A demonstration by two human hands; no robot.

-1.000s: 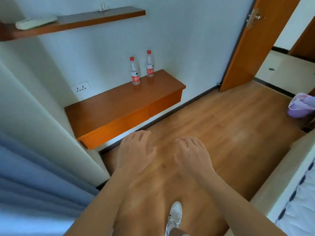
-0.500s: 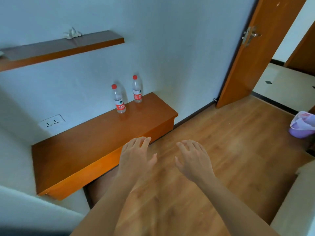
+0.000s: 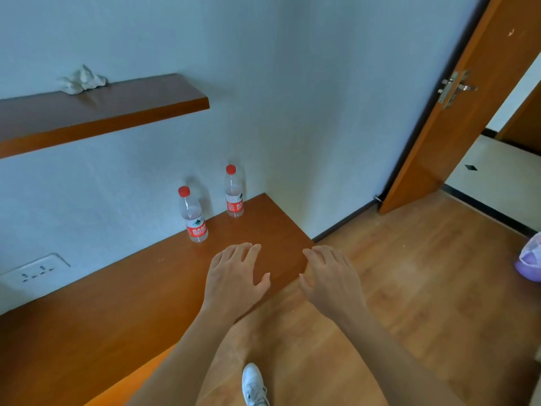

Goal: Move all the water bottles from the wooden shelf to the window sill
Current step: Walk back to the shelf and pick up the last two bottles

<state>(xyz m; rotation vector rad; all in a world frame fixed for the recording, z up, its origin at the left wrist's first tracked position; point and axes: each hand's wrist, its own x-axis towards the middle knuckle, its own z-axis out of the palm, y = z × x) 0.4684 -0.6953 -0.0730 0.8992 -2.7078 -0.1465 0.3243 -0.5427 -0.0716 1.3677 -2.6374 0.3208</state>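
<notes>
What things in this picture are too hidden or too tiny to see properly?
All in the head view:
- Window sill: not in the picture at all.
- Writing on the two bottles' red labels: too small to read.
- Purple thing on the floor: cut off by the right edge.
- Lower shelf: its left end runs off the frame.
- Left hand and right hand palms: facing down, unseen.

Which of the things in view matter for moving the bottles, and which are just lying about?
For the job:
near bottle
far bottle
lower wooden shelf
left hand and right hand, both empty

Just lying about:
crumpled tissue on upper shelf
wall socket
door
purple bin
</notes>
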